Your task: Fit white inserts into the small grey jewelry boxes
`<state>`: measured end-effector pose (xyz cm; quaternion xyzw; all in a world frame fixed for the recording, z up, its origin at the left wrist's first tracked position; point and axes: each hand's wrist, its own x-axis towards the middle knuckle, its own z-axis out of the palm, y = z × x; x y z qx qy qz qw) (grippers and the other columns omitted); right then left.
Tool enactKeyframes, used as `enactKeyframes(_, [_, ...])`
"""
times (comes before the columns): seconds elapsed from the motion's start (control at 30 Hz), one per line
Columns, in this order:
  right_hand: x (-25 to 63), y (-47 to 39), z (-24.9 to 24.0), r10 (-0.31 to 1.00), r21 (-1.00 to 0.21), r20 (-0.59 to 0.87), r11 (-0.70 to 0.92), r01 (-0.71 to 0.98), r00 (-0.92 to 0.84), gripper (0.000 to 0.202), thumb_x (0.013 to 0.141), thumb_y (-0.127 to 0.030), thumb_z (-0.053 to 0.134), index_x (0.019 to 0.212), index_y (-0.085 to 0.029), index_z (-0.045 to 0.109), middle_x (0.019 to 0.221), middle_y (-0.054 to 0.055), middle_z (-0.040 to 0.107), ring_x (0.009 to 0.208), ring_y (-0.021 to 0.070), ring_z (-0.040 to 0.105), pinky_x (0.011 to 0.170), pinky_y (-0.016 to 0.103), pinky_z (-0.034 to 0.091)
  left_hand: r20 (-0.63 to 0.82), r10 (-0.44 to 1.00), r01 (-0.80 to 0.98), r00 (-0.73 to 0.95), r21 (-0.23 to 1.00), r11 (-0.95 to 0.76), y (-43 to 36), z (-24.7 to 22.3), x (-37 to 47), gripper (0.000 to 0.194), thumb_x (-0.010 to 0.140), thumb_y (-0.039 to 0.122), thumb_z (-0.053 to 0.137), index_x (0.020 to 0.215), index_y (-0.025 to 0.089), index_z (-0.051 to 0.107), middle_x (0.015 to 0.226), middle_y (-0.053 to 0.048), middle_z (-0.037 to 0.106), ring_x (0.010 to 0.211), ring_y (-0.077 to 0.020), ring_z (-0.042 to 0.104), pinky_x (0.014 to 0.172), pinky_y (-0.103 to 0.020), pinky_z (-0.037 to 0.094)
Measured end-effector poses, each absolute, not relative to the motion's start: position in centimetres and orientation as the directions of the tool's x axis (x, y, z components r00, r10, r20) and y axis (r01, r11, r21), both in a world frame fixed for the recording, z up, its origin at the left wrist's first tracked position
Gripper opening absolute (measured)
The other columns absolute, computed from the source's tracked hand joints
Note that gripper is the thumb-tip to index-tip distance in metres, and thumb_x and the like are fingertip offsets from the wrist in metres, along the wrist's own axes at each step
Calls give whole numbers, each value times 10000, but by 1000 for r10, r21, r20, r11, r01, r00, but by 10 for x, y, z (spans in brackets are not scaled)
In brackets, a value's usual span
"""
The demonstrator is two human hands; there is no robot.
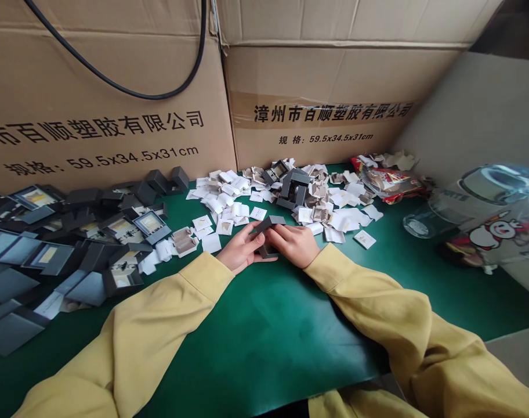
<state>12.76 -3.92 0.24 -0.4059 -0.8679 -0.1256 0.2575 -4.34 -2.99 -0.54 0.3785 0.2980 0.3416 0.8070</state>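
Note:
A small dark grey box [271, 222] is held between both hands near the middle of the green table [256, 348]. My left hand [242, 247] grips its left side, with the thumb on the near face and fingers beneath. From the right, my right hand [294, 242] has its fingers bent against the box, partly hiding it. Whatever is inside the box cannot be made out. Just beyond the hands are scattered white paper pieces [225, 200] and several dark box parts [294, 187].
Many dark boxes [90, 255], some open, cover the left side. Large cartons [343, 75] stand behind, with a black cable [129, 90] hanging in front. At right are a red snack wrapper [390, 180], a clear plastic cup [447, 203] and a printed bag [499, 235].

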Motion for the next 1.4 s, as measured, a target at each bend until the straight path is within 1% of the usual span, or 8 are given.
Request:
enactKeyframes(0.13, [130, -38, 0, 650, -69, 554, 658, 750, -520, 225, 911, -261, 372, 832, -200, 574, 678, 22, 570, 564, 91, 485, 482, 253, 283, -222, 772, -327, 595, 811, 485, -28, -7, -44, 383, 750, 294, 616, 1103, 263, 468, 1003, -37, 575, 944, -218, 591, 863, -525, 449])
enactKeyframes(0.23, [132, -35, -6, 642, -112, 575, 676, 728, -507, 201, 896, -306, 417, 886, -202, 588, 771, 37, 620, 622, 97, 529, 506, 238, 323, -224, 774, -335, 592, 806, 489, -27, -7, -45, 364, 758, 287, 609, 1095, 257, 473, 979, -36, 578, 929, -212, 595, 865, -535, 441])
enactKeyframes(0.4, [134, -32, -14, 574, 5, 635, 665, 747, -516, 231, 885, -343, 441, 979, -191, 586, 893, 32, 658, 676, 90, 562, 544, 231, 353, -233, 780, -356, 581, 789, 501, -27, -4, -45, 348, 758, 263, 611, 1080, 254, 481, 978, -17, 561, 889, -181, 596, 869, -547, 434])
enactKeyframes(0.53, [133, -33, -11, 525, 105, 649, 654, 749, -550, 230, 882, -351, 448, 963, -183, 583, 852, 12, 657, 646, 74, 549, 522, 240, 322, -249, 779, -352, 575, 784, 510, -28, -3, -44, 347, 760, 238, 609, 1079, 249, 474, 984, -14, 551, 890, -171, 586, 870, -545, 434])
enactKeyframes(0.67, [131, -35, -7, 530, 182, 619, 621, 763, -579, 175, 894, -280, 430, 916, -188, 578, 739, -6, 622, 609, 75, 515, 501, 256, 268, -234, 769, -352, 595, 784, 511, -27, -4, -46, 341, 765, 222, 600, 1083, 242, 479, 988, -27, 555, 925, -191, 578, 886, -558, 411])
enactKeyframes(0.83, [130, -37, -5, 537, 193, 622, 601, 776, -571, 155, 893, -243, 423, 875, -185, 566, 671, -18, 576, 561, 72, 464, 494, 263, 232, -219, 747, -345, 628, 782, 519, -26, -5, -49, 369, 782, 195, 572, 1132, 242, 467, 1006, -40, 561, 903, -191, 592, 903, -565, 391])
enactKeyframes(1.07, [128, -39, 2, 544, 223, 583, 608, 762, -603, 159, 891, -188, 406, 870, -178, 563, 673, -18, 555, 587, 79, 463, 502, 263, 242, -239, 739, -338, 630, 772, 538, -27, -4, -48, 337, 792, 193, 557, 1114, 238, 468, 982, -42, 574, 942, -216, 593, 906, -582, 375])
enactKeyframes(1.4, [130, -36, -4, 577, 187, 551, 618, 764, -602, 198, 910, -267, 385, 965, -178, 553, 760, -4, 580, 620, 80, 487, 511, 262, 258, -267, 750, -351, 605, 756, 552, -27, -1, -47, 352, 795, 187, 553, 1132, 237, 467, 990, -45, 570, 962, -207, 575, 914, -569, 377])
